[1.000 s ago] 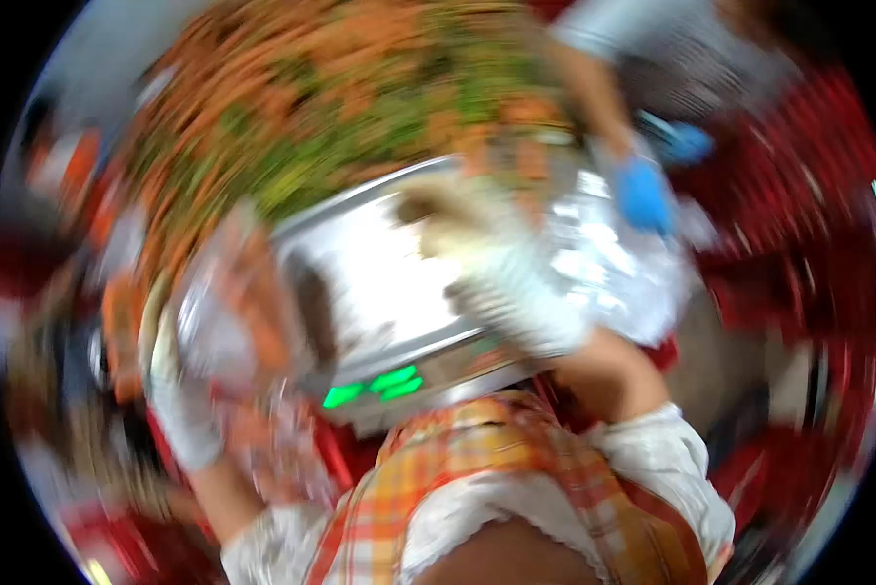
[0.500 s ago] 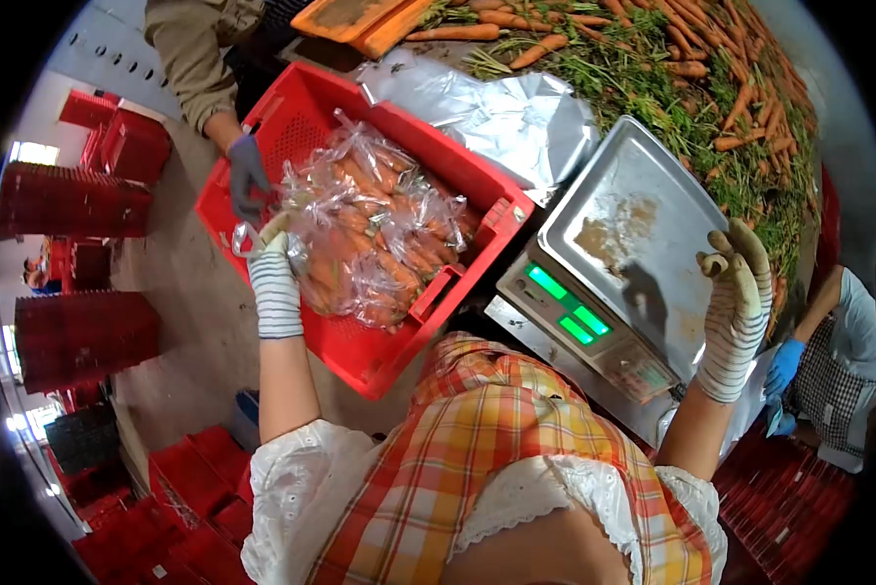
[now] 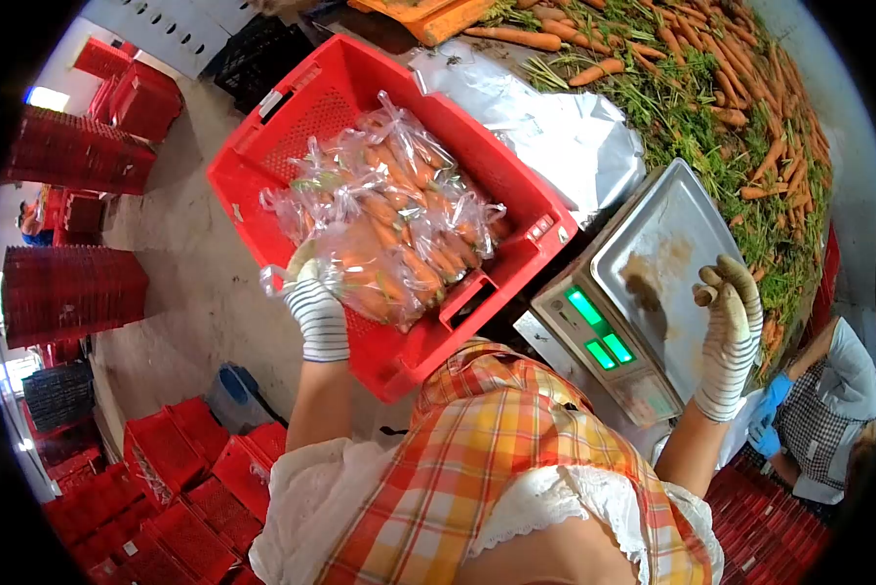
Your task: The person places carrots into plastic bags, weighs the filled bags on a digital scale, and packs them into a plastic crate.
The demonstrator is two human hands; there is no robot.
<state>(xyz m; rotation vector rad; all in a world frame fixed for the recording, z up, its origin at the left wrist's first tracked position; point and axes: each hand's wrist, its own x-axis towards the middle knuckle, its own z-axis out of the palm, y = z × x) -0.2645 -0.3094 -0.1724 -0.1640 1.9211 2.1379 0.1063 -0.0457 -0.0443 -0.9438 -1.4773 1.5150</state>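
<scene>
My left hand (image 3: 316,307), in a striped, stained glove, is closed on the gathered plastic at the end of a clear bag of carrots (image 3: 370,283). That bag lies over the near left side of a red crate (image 3: 345,63), against other bagged carrots (image 3: 399,151) inside it. My right hand (image 3: 731,327), gloved alike, hovers over the right side of the weighing scale's metal tray (image 3: 677,253). Its fingers are loosely curled and apart, with nothing seen in them. Green digits glow on the scale's display (image 3: 599,327); the tray bears brown dirt.
Loose carrots with leafy tops (image 3: 711,117) cover the table behind the scale. Silvery plastic sheeting (image 3: 545,117) lies between crate and scale. Stacked red crates (image 3: 77,297) stand at left. A co-worker's blue-gloved hands (image 3: 768,414) are at right.
The co-worker's grey-gloved hand at the crate has gone from view. My left hand now grips the bag's end lower along the crate's near side. The view has shifted; my right hand stays by the scale.
</scene>
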